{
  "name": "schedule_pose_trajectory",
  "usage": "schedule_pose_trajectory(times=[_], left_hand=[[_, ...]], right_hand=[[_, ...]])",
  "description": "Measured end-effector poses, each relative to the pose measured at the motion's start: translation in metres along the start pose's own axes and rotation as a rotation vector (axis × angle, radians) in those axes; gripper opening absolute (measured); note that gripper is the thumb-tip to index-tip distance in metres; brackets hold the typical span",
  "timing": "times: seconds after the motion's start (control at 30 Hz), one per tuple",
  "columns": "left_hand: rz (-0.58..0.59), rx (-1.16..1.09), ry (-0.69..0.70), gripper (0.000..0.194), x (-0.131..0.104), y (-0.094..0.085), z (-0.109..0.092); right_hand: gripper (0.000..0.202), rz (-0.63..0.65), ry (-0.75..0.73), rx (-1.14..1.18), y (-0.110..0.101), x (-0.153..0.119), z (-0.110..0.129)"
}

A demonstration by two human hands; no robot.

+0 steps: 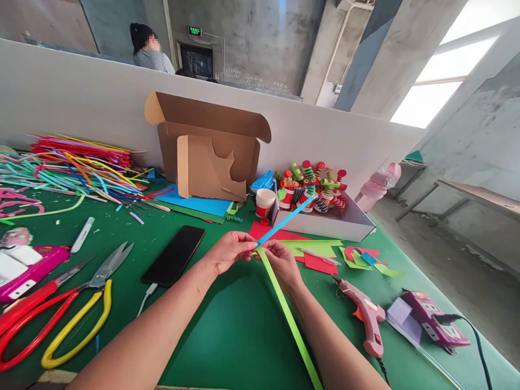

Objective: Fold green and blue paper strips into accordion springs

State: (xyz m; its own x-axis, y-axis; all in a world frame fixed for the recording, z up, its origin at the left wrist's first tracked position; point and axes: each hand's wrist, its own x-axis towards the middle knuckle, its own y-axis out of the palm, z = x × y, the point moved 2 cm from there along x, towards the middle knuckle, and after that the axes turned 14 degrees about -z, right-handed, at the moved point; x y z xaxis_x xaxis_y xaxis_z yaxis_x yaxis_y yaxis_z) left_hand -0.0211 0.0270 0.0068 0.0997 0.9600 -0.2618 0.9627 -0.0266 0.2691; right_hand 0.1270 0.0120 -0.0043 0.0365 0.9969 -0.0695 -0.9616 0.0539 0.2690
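Counting from the left: one pile of pipe cleaners (93,168), too tangled to number. One magenta block (52,255). One pair of red-and-yellow scissors (108,268), plus a red-handled tool (36,298), probably a second pair; overlap makes that unclear. One phone (174,257). One cardboard box (207,114), lid up.

Left hand (231,252): thumb pinched against fingers where the strips meet. One blue strip (284,220), one green strip (282,303), ends together between the hands, above the green table (227,325). Blue runs up and away, green down toward the wearer. Both look like paper: near weightless, bendy, easy to crease or tear, not very slippery. Best grip is flat on the overlap, thumb and index, light squeeze; free lengths will flop.

One stack of cups (265,201), count hidden by nesting. Right hand (284,265): fingers curled together, pinching green at the join, tips partly hidden. One white tray (349,230) of paper figures (288,187), several, crowded. One glue gun (368,314). One more magenta unit (426,311).
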Motion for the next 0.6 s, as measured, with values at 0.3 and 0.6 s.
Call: schedule_pose_trajectory(times=[0.3, 0.6], left_hand=[[-0.058, 0.014, 0.029, 0.031, -0.0031, 0.0072, 0.0008], [-0.042, 0.086, 0.102, 0.034, -0.0006, 0.0063, 0.0039]], right_hand=[[0.035, -0.11, 0.006, 0.035, -0.0007, 0.0015, -0.0043], [0.035, -0.133, 0.029, -0.025, -0.0027, 0.0016, -0.0025]])
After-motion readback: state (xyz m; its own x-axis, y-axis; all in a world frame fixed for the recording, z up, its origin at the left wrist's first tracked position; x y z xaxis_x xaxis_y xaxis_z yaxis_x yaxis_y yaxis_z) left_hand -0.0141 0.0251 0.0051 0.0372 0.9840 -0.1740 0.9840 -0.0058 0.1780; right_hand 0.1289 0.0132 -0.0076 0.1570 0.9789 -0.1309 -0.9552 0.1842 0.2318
